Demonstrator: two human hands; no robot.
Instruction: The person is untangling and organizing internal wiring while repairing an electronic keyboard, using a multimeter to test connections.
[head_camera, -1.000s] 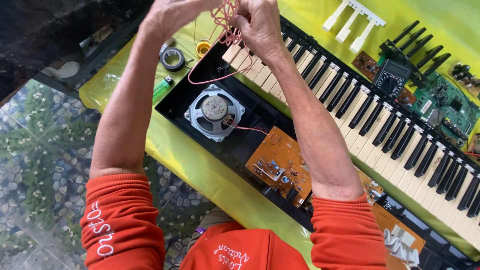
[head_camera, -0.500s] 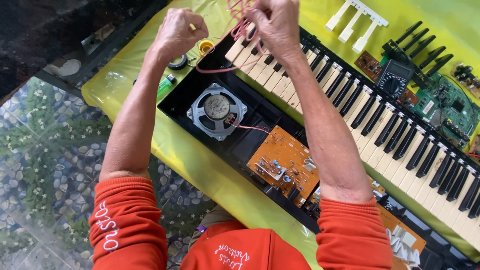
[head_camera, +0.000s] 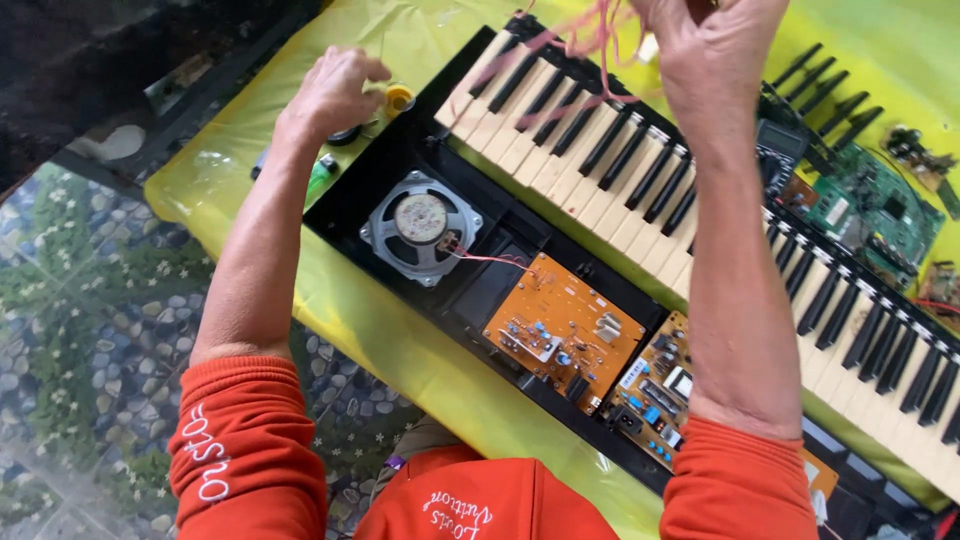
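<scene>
An opened electronic keyboard (head_camera: 620, 180) lies across a yellow-green cloth, its black and white keys exposed. My right hand (head_camera: 715, 45) is raised over the keys, closed on a loose bunch of red wires (head_camera: 590, 40) that blurs above the left end of the keys. My left hand (head_camera: 335, 90) is down at the keyboard's left end, fingers curled over small items beside a yellow cap (head_camera: 399, 97); what it grips is hidden. A round speaker (head_camera: 421, 222) sits in the black case, with a red wire running to an orange circuit board (head_camera: 565, 330).
A second board (head_camera: 660, 385) with blue and white parts lies right of the orange one. A green circuit board (head_camera: 870, 210) and loose black keys (head_camera: 825, 85) rest on the cloth at the far right. A green tool (head_camera: 318, 180) lies under my left wrist. Pebbled floor shows at left.
My left hand has left the wire bunch and dropped left to the small items by the yellow cap. My right hand still holds the wires up.
</scene>
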